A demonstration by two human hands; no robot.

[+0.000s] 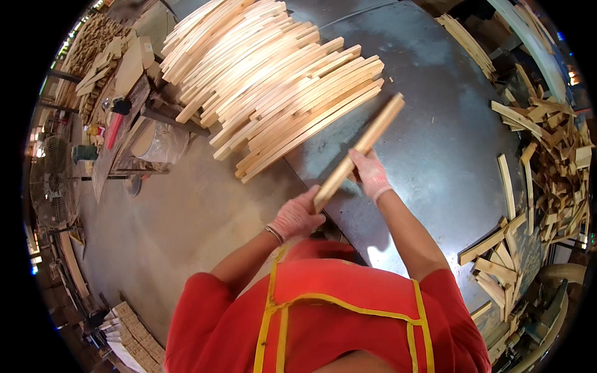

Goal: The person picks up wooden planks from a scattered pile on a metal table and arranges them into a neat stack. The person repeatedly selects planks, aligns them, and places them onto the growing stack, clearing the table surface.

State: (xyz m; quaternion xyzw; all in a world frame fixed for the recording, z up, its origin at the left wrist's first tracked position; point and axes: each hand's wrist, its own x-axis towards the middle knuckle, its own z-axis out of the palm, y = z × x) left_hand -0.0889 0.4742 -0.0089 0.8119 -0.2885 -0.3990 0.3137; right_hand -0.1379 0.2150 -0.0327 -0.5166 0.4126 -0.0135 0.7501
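A pale wooden strip (367, 138) slants up and to the right in front of me, held in both hands over the edge of a grey metal table (435, 168). Its near end is in my left hand (297, 214), which wears a whitish-pink glove and is closed round the wood. Farther along, my right hand (371, 173), gloved the same way, grips the strip near its middle; some of its fingers are hidden beneath. Beyond my hands, many similar wooden strips (280, 81) lie side by side in a broad row, their ends uneven.
Scrap offcuts (559, 180) are heaped at the right, with loose pieces (497, 261) nearer me. More strips (466, 46) lie at the far right. On the left stand a cluttered workbench (124, 133) and a fan (53, 180). Stacked wood (134, 336) sits at the lower left.
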